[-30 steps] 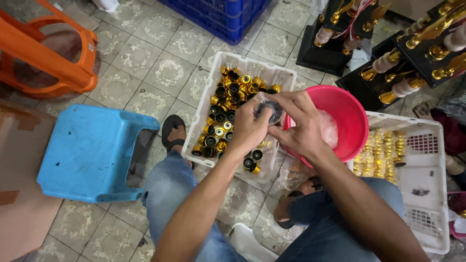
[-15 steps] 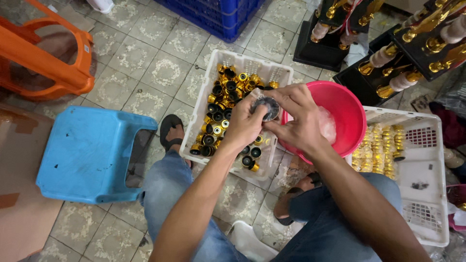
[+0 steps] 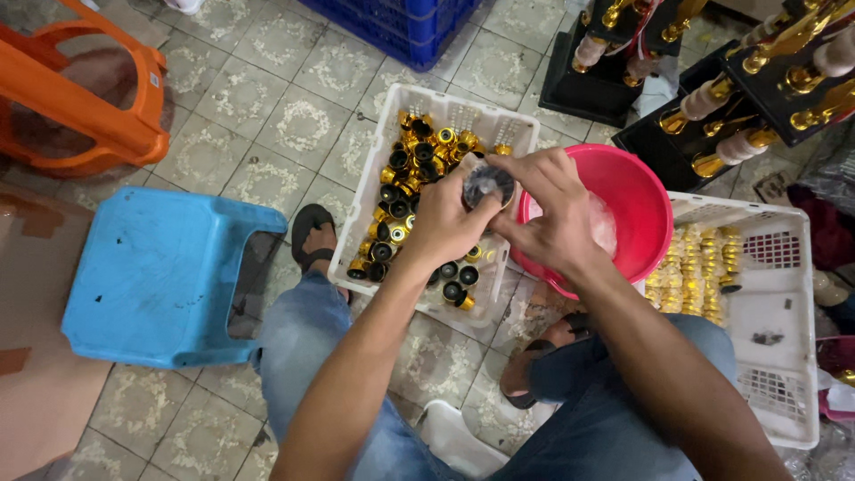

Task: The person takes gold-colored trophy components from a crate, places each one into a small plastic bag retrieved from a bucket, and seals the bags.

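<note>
Barely anything has shifted: my left hand (image 3: pixel 445 223) and right hand (image 3: pixel 548 218) stay closed together on one small round black-and-gold cap (image 3: pixel 488 184), above the white plastic basket (image 3: pixel 392 116).

Left hand (image 3: pixel 445 223), right hand (image 3: pixel 548 218) grip dark cap (image 3: pixel 488 184).

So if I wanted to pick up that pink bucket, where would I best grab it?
Probably by the far rim of the pink bucket, coming from above. It stands upright and open-topped, and that arc of rim is bare. The near side is covered by the right hand, and white baskets crowd its sides, so a pinch over the rim looks easiest.
</note>
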